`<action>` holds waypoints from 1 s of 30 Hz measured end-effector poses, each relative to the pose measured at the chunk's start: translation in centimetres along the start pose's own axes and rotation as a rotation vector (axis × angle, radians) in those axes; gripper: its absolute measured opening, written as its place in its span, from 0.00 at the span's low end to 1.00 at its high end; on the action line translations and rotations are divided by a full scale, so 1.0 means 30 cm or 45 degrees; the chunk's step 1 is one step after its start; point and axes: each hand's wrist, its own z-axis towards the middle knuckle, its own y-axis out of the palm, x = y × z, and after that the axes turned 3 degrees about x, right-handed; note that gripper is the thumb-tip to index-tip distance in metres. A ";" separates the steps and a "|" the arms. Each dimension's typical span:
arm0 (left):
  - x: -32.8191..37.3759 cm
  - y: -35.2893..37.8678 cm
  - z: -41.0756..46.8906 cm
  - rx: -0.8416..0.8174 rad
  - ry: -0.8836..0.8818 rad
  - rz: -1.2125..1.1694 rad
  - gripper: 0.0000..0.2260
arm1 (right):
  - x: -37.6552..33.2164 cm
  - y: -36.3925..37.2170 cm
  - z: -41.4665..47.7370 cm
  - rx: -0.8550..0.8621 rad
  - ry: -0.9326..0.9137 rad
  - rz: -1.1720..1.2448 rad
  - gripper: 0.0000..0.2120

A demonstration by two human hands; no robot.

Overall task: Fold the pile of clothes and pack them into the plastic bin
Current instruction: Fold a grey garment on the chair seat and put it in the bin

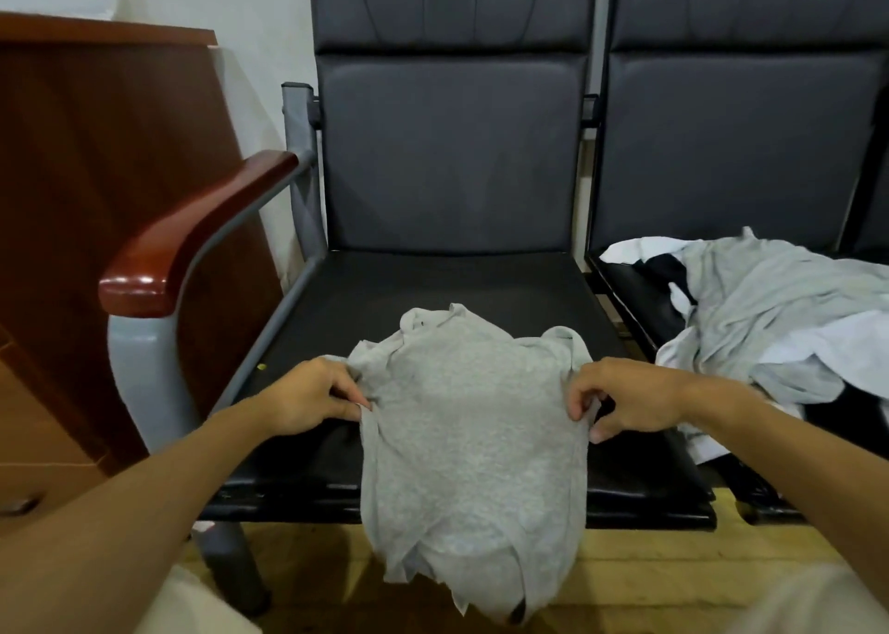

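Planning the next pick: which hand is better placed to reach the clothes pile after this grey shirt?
Right. The right hand pinches the grey shirt beside the pile; the left hand holds its far edge.

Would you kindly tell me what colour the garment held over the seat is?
The garment is light heather grey, plain, seen best in the head view.

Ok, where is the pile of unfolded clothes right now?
In the head view the pile sits at the right edge, heaped on the right-hand chair seat, just beyond the right hand pinching the grey shirt.
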 end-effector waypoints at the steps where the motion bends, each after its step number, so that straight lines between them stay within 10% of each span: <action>1: 0.008 0.005 0.018 0.008 0.001 0.026 0.05 | 0.003 0.003 0.011 0.017 -0.012 -0.017 0.11; 19: 0.049 -0.056 0.104 0.455 -0.205 0.050 0.07 | -0.031 -0.030 0.121 0.586 0.045 0.132 0.06; 30: -0.016 -0.079 0.010 0.422 -0.245 0.096 0.08 | -0.010 -0.019 0.055 0.317 0.200 -0.044 0.13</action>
